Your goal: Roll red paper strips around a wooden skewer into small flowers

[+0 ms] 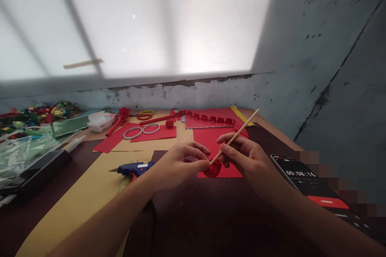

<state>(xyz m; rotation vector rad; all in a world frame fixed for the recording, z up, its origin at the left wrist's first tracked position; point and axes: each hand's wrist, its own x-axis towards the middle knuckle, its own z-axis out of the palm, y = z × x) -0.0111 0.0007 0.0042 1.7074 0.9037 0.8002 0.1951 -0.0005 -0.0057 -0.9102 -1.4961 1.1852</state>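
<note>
A thin wooden stick slants up to the right, held between the thumb and fingers of my right hand. Its lower end touches a small red ribbon piece above the red paper. My left hand pinches the left side of that red piece, thumb and fingertips close together. Left of my left hand, a blue glue gun lies on tan paper.
Two white rings, a red rosette, yellow-handled scissors and a red looped strip lie behind. A phone sits at right, a black box and coloured ribbon pile at left.
</note>
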